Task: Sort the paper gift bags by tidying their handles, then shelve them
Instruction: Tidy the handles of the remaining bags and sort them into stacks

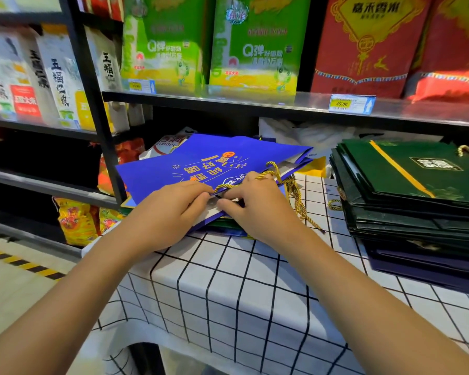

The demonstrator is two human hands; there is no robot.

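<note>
- Both bare forearms reach in from the near edge over the surface (228, 293), which wears a white cloth with a black grid.
- Left hand (171, 209): fingers curled, grip pinched on the near open edge of the blue gift bag (201, 163), just left of the right hand.
- Right hand (257, 204): fingers curled at the same bag mouth, grip closed on the gold rope handle (271, 174), which loops over the knuckles.
- Blue gift bag lies flat on top of a small pile of other bags, directly under and beyond both grips; orange and white print faces up.
- More gold cord (298, 201) trails loose on the cloth, just right of the right grip.
- Stack of dark green gift bags (417, 190) sits well to the right of the grips, flat, with a yellow stripe on the top bag.
- Beyond the grips, a metal shelf (255, 104) carries green packages (255, 44), red packages (368, 44) and a price tag (352, 104).
</note>
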